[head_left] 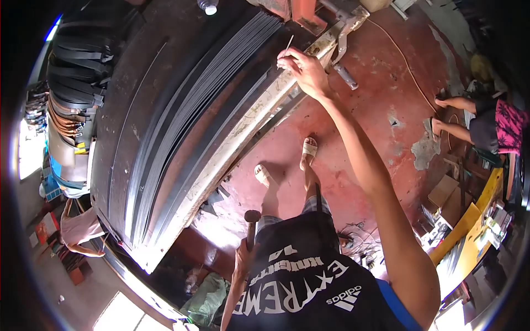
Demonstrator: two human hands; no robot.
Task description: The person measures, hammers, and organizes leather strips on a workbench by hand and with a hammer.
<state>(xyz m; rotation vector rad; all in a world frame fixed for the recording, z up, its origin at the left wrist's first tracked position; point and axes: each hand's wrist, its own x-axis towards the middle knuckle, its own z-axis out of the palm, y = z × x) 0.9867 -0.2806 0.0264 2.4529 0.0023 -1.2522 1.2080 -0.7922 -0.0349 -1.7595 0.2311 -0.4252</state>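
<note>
Black curved strips (216, 70), right hand (308, 70) pinching a thin rod (290, 42), left hand (242, 257) gripping a blunt-headed hammer (252, 217)

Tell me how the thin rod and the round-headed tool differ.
The thin rod is pale; the round-headed tool is thicker and darker. The rod is in the right grip, near the pale beam; the tool is in the left grip, beside the black shirt. Both are held.
</note>
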